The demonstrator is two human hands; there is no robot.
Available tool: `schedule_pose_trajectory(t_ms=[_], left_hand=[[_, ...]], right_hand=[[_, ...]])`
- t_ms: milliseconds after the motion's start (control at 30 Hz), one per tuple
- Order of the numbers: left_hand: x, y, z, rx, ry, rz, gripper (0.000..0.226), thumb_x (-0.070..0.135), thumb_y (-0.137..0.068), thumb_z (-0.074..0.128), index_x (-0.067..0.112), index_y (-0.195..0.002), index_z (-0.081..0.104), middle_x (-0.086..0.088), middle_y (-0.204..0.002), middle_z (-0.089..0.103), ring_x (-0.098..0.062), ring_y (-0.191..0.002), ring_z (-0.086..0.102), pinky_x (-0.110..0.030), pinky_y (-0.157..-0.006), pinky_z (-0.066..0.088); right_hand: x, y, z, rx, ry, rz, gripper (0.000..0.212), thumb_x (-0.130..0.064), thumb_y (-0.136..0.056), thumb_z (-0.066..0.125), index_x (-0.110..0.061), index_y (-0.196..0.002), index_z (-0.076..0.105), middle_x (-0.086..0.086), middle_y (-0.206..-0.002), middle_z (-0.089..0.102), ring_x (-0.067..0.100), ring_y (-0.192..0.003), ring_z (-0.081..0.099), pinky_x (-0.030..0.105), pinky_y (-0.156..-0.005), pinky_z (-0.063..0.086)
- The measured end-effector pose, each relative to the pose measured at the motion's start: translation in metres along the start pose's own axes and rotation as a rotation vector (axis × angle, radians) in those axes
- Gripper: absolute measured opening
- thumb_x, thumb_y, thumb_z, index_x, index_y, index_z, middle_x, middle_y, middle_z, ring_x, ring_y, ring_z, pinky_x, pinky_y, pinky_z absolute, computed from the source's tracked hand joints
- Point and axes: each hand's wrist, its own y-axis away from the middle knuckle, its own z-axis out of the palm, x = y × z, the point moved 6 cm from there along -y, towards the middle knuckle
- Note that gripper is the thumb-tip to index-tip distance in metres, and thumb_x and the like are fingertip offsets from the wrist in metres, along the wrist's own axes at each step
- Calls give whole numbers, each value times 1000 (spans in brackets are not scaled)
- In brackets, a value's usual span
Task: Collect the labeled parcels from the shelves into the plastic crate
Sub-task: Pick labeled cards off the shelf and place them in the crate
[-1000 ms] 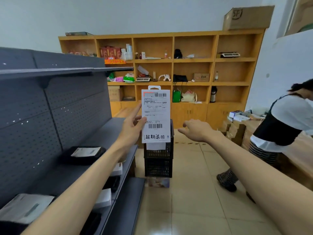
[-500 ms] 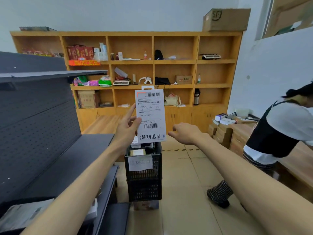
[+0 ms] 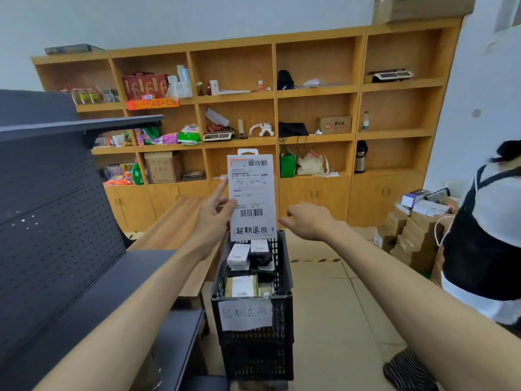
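On the parcel [image 3: 251, 197]: 超期退回

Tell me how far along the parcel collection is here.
Done: several parcels lie in the crate. In hand: the left hand holds a labeled parcel upright above the crate; the right hand hovers open beside it, empty. Left: dropping this one in. Whether more wait on the shelf cannot be seen.

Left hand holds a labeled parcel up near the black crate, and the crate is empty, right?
Not empty: the head view shows the black crate already holding several parcels. The left hand does hold the labeled parcel up near it.
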Motion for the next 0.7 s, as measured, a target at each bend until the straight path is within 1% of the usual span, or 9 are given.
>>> schedule_pose_trajectory(t_ms=[67,133,200,300,367,433,467,600,700], left_hand=[[-25,-27,1,4,13,-31,57,17,-105,52,44,-152,34,-5,-125,67,-17,-112,67,-29,-77,61],[-47,-51,1,1,6,-42,55,18,-105,52,56,-143,37,-2,-131,65,-19,-121,63,-37,-88,60],[-68,-76,0,7,-6,-53,55,18,-106,52,61,-135,38,1,-130,66,-19,-121,63,-37,-88,60],[-107,-117,-3,16,-27,-78,53,19,-106,51,64,-132,38,3,-128,68,-20,-120,63,-37,-88,59],[-128,-141,-6,11,-30,-87,54,19,-106,51,57,-141,37,3,-129,67,-20,-119,63,-37,-87,59],[-154,-172,-9,9,-10,-113,55,16,-106,50,44,-152,34,-1,-127,68,-18,-113,67,-28,-78,60],[-165,-187,-11,5,2,-127,56,15,-106,49,40,-154,33,-3,-124,69,-18,-109,69,-26,-75,60],[-204,-250,-20,-11,37,-168,56,14,-106,49,36,-155,34,-5,-123,70,-20,-108,70,-29,-75,61],[-236,-293,-23,-25,65,-226,57,12,-106,49,33,-156,32,-3,-116,73,-14,-101,73,-27,-70,61]], right_hand=[[8,-32,15,-22,2,-12,44,-50,-102,37,-12,-110,59,5,-109,63,22,-96,59,34,-71,42],[16,-64,32,-56,15,-18,46,-51,-102,36,-12,-111,59,6,-109,63,23,-96,60,34,-70,41],[24,-95,47,-80,26,-21,46,-52,-102,35,-13,-113,58,5,-110,61,23,-97,59,34,-71,41],[35,-145,71,-104,17,-21,45,-52,-102,35,-14,-111,58,5,-110,61,22,-97,59,34,-72,44],[40,-170,84,-129,8,-12,45,-51,-102,34,-14,-110,58,5,-109,62,22,-97,59,35,-73,46],[46,-204,98,-160,11,1,45,-51,-102,34,-14,-112,58,6,-112,61,23,-99,59,38,-79,49],[49,-220,102,-174,12,9,46,-51,-102,34,-14,-114,58,7,-114,61,25,-102,58,40,-82,50],[61,-287,117,-189,-16,52,45,-50,-102,35,-14,-114,58,7,-116,61,26,-103,57,40,-82,49],[72,-336,134,-182,-31,87,45,-49,-103,35,-12,-113,57,8,-113,61,26,-101,57,40,-80,48]])
